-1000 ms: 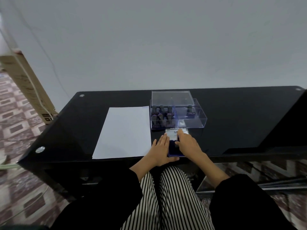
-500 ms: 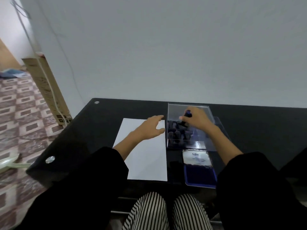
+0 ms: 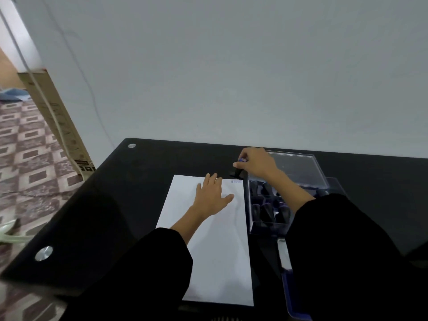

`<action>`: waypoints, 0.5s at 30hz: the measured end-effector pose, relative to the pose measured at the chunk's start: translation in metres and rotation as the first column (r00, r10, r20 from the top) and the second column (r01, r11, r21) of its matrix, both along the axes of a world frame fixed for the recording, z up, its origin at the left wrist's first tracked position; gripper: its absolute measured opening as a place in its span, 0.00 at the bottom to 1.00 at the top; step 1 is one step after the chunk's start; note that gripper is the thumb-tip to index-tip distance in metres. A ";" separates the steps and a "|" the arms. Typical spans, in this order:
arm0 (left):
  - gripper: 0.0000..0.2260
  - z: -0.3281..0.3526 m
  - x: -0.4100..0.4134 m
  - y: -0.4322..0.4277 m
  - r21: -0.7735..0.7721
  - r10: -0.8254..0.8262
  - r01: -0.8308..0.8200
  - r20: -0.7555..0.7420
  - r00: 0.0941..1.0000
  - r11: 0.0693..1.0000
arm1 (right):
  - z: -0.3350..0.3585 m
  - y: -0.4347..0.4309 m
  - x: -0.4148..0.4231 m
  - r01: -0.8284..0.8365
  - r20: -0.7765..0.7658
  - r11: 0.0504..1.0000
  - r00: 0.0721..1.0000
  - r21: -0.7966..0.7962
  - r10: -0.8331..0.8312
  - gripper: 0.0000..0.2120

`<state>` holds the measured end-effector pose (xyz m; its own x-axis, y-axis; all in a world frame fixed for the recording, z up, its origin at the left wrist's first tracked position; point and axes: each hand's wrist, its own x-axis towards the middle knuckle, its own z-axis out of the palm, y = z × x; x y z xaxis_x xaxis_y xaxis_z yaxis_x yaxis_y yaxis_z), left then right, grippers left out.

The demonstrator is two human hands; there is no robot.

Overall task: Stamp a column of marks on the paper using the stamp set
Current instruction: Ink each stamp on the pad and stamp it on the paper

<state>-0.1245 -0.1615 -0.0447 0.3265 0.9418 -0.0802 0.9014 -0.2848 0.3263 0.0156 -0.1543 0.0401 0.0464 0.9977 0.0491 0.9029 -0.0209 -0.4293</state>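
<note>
Paper [image 3: 208,246] is lying lengthwise on the black desk [image 3: 139,193] in front of me. My left hand [image 3: 212,198] is resting flat on its upper half, fingers [image 3: 212,179] straight and spread, pressing the sheet down. My right hand [image 3: 257,164] is reaching out toward one o'clock, its fingers [image 3: 242,158] curling round the top of a dark stamp [image 3: 237,172] with a blue cap. The stamp is standing upright right at the sheet's far right corner, and I cannot tell whether its base is touching the surface or hanging just above it. A small bluish mark [image 3: 236,181] is showing on the paper just under the stamp, at two o'clock from my left hand. The clear box [image 3: 266,212] of the stamp set is sitting just beside the paper's right edge, at three o'clock from my left hand, with dark stamps standing in rows inside. Its clear lid [image 3: 298,170] is showing beyond it at twelve o'clock. My right sleeve [image 3: 335,251] is covering most of the blue ink pad [image 3: 284,253], which is lying at six o'clock from the box.
</note>
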 end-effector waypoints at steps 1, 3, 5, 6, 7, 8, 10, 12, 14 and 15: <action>0.32 -0.006 0.002 0.002 0.014 0.005 -0.005 -0.009 1.000 1.000 | -0.004 0.005 -0.001 0.002 0.020 1.000 1.000 0.001 -0.002 0.13; 0.33 -0.018 0.004 0.005 0.050 0.008 -0.007 -0.014 1.000 0.999 | -0.012 0.012 -0.002 0.009 0.058 1.000 0.998 0.010 -0.010 0.12; 0.34 -0.027 0.005 0.006 0.078 -0.003 0.005 -0.028 1.000 0.997 | -0.018 0.017 -0.002 0.019 0.092 1.000 0.996 0.016 -0.020 0.12; 0.34 -0.031 0.005 0.006 0.086 -0.010 0.013 -0.038 0.999 0.996 | -0.021 0.019 -0.002 0.021 0.108 1.000 0.994 0.018 -0.023 0.12; 0.34 -0.034 0.005 0.006 0.090 -0.016 0.020 -0.046 0.999 0.996 | -0.023 0.021 -0.002 0.025 0.122 0.999 0.992 0.020 -0.027 0.12; 0.34 -0.036 0.004 0.006 0.090 -0.021 0.026 -0.051 0.998 0.996 | -0.026 0.022 -0.002 0.028 0.135 0.999 0.990 0.023 -0.031 0.12; 0.33 -0.040 0.004 0.005 0.093 -0.027 0.032 -0.054 0.998 0.995 | -0.030 0.023 -0.002 0.037 0.155 0.999 0.987 0.027 -0.041 0.12; 0.33 -0.043 0.004 0.004 0.100 -0.024 0.031 -0.062 0.998 0.994 | -0.033 0.023 -0.003 0.046 0.183 0.998 0.982 0.032 -0.051 0.12; 0.33 -0.043 0.004 0.004 0.102 -0.020 0.028 -0.072 0.997 0.994 | -0.034 0.024 -0.003 0.056 0.209 0.998 0.976 0.039 -0.063 0.12; 0.33 -0.044 0.005 0.003 0.101 -0.019 0.027 -0.077 0.997 0.995 | -0.034 0.024 -0.003 0.063 0.218 0.997 0.973 0.039 -0.070 0.12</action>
<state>-0.1200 -0.1581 -0.0882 0.3445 0.9387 -0.0093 0.9153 -0.3337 0.2254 0.0124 -0.1304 0.0057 0.0976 0.9905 0.0966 0.9722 -0.0741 -0.2221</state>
